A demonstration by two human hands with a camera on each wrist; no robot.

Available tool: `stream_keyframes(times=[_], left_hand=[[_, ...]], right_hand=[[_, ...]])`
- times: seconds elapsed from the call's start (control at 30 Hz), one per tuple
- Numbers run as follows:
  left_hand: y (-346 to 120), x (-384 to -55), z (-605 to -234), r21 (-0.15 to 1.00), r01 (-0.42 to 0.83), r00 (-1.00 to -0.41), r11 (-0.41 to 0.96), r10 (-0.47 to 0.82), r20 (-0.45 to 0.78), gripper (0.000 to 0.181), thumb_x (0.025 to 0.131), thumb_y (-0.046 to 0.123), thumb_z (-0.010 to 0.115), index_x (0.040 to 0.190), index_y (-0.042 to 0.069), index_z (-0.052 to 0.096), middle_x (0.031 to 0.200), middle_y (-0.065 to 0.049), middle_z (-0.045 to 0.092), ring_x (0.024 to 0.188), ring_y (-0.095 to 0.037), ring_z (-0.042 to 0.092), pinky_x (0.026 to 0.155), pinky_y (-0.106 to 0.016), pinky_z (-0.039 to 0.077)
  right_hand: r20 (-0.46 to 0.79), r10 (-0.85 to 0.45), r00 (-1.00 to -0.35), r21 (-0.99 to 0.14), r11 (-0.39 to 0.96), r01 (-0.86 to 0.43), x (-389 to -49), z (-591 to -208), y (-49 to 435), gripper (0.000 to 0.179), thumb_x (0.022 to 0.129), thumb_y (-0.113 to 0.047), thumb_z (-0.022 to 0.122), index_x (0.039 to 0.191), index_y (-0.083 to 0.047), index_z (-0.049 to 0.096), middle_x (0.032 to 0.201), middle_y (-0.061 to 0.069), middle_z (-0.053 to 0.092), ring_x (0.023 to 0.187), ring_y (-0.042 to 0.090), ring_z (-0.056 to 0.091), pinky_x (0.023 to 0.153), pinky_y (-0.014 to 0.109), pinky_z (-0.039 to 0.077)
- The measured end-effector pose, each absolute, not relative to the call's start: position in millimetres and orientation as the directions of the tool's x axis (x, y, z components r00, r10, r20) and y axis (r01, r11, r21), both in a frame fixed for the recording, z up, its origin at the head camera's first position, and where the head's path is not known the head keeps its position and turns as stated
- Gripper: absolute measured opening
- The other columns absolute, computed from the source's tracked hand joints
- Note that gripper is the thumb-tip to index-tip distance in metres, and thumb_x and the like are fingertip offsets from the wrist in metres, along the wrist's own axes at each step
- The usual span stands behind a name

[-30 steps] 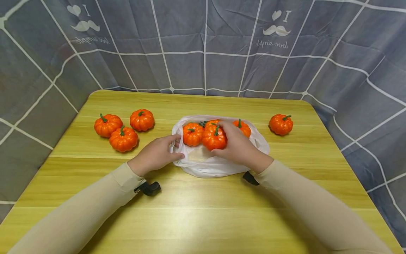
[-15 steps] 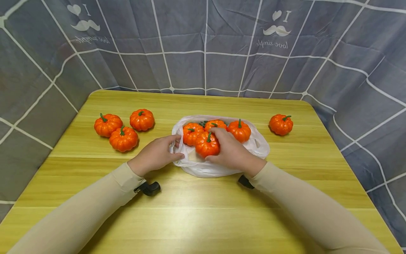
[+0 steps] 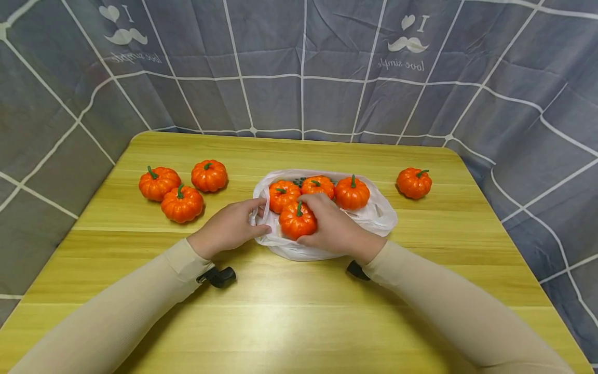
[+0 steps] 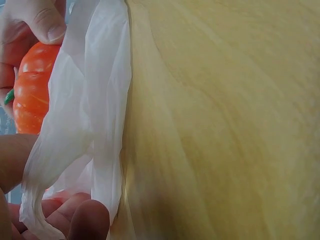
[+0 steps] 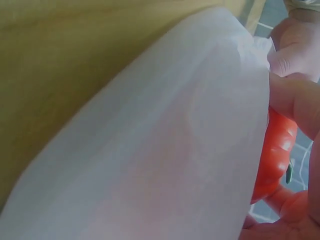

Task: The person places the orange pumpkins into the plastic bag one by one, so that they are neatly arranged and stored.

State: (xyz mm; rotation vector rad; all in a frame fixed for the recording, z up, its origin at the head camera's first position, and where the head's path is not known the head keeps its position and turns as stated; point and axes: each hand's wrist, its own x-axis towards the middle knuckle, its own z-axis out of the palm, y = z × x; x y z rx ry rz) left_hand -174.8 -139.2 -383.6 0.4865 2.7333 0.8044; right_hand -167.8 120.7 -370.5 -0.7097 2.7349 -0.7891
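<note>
A white plastic bag (image 3: 303, 253) lies open in the middle of the table. My left hand (image 3: 229, 227) holds its left rim, and in the left wrist view the fingers curl round the bag's handle (image 4: 37, 200). Low in the bag's mouth, near its front edge, my right hand (image 3: 335, 227) grips a small orange pumpkin (image 3: 297, 222) with a green stem. Behind it in the bag sit a left pumpkin (image 3: 283, 196), a middle pumpkin (image 3: 317, 185) and a right pumpkin (image 3: 352, 193). White film hides part of the held pumpkin (image 5: 276, 150) in the right wrist view.
Left of the bag stand three more pumpkins: a far-left one (image 3: 159, 184), a front one (image 3: 182, 204) and a rear one (image 3: 208, 175). Another single pumpkin (image 3: 413, 183) is at the right. A grey checked curtain (image 3: 275, 62) surrounds the wooden table (image 3: 280, 322) behind and at the sides.
My right hand has carried its pumpkin left and toward the front of the bag, uncovering the middle and right pumpkins behind. My left hand has kept its place on the rim.
</note>
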Motion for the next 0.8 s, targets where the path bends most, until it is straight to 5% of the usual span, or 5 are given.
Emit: stream_keyframes(times=[0.4,0.8], left_hand=[[-140.5,-174.4,-383.4,0.568,0.243,-0.910,0.786,0.387,-0.146,0.078,0.094,0.036,0.079,0.157,0.003,0.047,0.106,-0.010,0.064,0.070,-0.020,0.046,0.066,-0.033,0.038],[-140.3,-173.0,-382.6,0.566,0.261,-0.908,0.782,0.398,-0.131,0.076,0.095,0.036,0.076,0.158,0.005,0.047,0.136,-0.013,0.067,0.105,-0.027,0.060,0.093,-0.043,0.049]], right_hand=[[-0.109,-0.507,-0.855,-0.502,0.770,-0.393,-167.4,-377.8,114.1,0.088,0.086,-0.028,0.088,0.157,-0.009,0.039,0.155,0.013,0.049,0.139,0.032,0.053,0.119,0.049,0.043],[-0.119,-0.534,-0.837,-0.507,0.757,-0.411,-166.8,-381.8,109.8,0.086,0.088,-0.027,0.086,0.158,-0.008,0.039,0.156,0.016,0.046,0.138,0.033,0.053,0.118,0.050,0.044]])
